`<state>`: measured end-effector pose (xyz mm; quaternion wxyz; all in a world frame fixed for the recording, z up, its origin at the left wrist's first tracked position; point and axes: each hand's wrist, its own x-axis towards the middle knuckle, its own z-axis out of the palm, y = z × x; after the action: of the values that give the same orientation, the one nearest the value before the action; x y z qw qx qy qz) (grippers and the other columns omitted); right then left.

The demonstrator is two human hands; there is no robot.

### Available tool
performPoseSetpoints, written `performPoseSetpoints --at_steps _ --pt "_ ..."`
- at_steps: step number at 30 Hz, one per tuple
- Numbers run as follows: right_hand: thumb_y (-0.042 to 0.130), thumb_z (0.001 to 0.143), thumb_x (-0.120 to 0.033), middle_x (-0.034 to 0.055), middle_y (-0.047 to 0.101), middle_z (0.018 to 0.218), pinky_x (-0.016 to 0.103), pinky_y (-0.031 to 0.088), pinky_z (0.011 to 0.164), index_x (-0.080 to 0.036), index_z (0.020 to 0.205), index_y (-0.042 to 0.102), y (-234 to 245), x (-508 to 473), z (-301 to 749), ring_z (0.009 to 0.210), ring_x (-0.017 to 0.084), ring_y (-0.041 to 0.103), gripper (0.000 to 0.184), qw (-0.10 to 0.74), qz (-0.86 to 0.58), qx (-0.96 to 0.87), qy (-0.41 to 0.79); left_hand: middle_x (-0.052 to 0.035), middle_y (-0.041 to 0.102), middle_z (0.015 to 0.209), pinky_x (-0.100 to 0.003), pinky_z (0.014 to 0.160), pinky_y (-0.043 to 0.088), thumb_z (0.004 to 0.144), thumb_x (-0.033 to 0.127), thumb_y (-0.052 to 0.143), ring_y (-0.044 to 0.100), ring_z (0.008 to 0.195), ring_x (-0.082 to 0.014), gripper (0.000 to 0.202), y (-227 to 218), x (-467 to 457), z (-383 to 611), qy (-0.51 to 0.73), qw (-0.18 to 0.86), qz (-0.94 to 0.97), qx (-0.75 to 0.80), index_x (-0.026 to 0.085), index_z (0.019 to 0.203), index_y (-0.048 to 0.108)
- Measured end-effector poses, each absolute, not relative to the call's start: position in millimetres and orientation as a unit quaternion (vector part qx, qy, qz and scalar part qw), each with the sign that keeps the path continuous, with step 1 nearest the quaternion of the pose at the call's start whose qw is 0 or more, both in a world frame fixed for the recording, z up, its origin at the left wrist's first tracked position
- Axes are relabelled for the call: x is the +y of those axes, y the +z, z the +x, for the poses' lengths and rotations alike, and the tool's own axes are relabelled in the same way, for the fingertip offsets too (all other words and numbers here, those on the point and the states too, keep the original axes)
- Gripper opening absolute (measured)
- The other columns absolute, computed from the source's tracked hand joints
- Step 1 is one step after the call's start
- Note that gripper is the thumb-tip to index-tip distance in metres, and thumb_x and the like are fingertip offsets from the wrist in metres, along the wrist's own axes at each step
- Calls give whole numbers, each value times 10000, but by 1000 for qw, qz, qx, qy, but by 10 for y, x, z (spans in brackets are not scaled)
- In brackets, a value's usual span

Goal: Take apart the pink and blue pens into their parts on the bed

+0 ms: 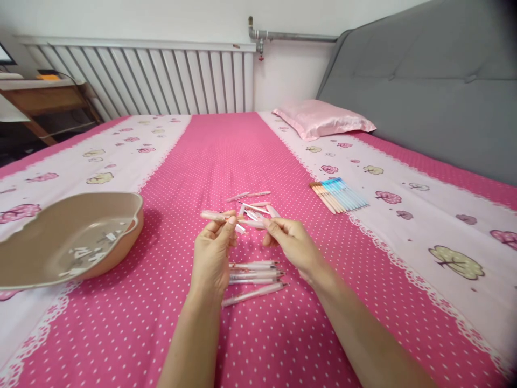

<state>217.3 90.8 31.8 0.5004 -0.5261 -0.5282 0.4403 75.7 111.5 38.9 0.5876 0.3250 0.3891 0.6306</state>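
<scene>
Over the pink dotted bedspread (226,156), my left hand (213,254) pinches a pale pink pen barrel (214,216) by its near end. My right hand (291,240) pinches a thin pen part (249,223) that points left toward the barrel; the two pieces meet or nearly meet between the hands. Under my hands lie several pale pens (253,273) side by side. Beyond my fingers is a small scatter of loose pen parts (253,200).
A beige basin (68,237) with small white scraps sits at the left. A neat row of orange and blue pens (338,195) lies to the right. A pink pillow (321,119), a grey headboard (428,81) and a white radiator (141,75) stand beyond.
</scene>
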Motion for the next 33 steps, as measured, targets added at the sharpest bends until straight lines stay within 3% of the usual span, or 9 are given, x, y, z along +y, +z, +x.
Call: performPoseSetpoints --at_steps 6,20,28,33 --pt "624 744 -322 37 686 845 274 452 666 -184 936 677 265 943 2163 726 142 601 241 542 -489 -531 430 -8 622 715 -142 466 327 517 257 813 412 491 -17 327 394 1119 752 637 578 301 411 105 769 670" --pt "681 663 -129 4 712 756 290 498 685 -235 775 729 265 926 2094 689 141 633 162 616 -499 -535 293 16 568 607 -158 437 266 529 301 806 337 462 -26 319 362 1118 761 645 540 309 444 98 716 647" --pt "597 752 -156 9 675 807 320 496 762 -266 745 722 321 862 2103 786 153 615 167 639 -486 -571 172 -21 617 624 -156 423 276 475 339 818 370 444 -27 364 361 1134 699 616 572 264 473 97 667 626" --pt "614 716 -197 32 693 788 302 493 694 -202 758 707 257 944 2189 726 161 618 102 635 -537 -511 217 -38 648 705 -154 432 294 526 307 791 370 457 -24 326 374 1153 641 640 539 286 467 93 721 642"
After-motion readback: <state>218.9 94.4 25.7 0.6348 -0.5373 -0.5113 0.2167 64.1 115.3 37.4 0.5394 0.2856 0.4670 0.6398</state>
